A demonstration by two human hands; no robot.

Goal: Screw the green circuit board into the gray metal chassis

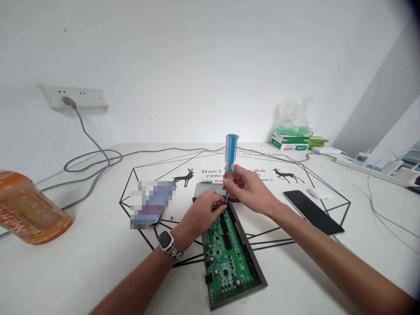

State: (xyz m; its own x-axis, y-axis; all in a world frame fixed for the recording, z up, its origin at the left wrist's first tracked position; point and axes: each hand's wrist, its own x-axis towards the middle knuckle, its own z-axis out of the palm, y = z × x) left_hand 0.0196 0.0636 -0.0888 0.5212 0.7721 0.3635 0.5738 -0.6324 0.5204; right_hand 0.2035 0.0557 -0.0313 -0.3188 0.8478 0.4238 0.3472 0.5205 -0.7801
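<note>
A green circuit board [229, 258] lies in a grey metal case [251, 253] at the middle of the white table. My right hand [244, 188] is closed round the shaft of a screwdriver with a clear blue handle [230, 153], held upright with its tip on the board's far end. My left hand [203, 212], with a watch on its wrist, rests on that far end of the board, its fingers curled beside the screwdriver tip. What those fingers pinch, if anything, is hidden.
A blurred phone [151, 208] lies left of the board, with a tiny screw [172, 217] beside it. A black phone [311, 212] and a white mouse [320, 193] lie to the right. An orange drink bottle [29, 210] stands at the far left. Grey cables [92, 162] and green boxes [290, 142] are behind.
</note>
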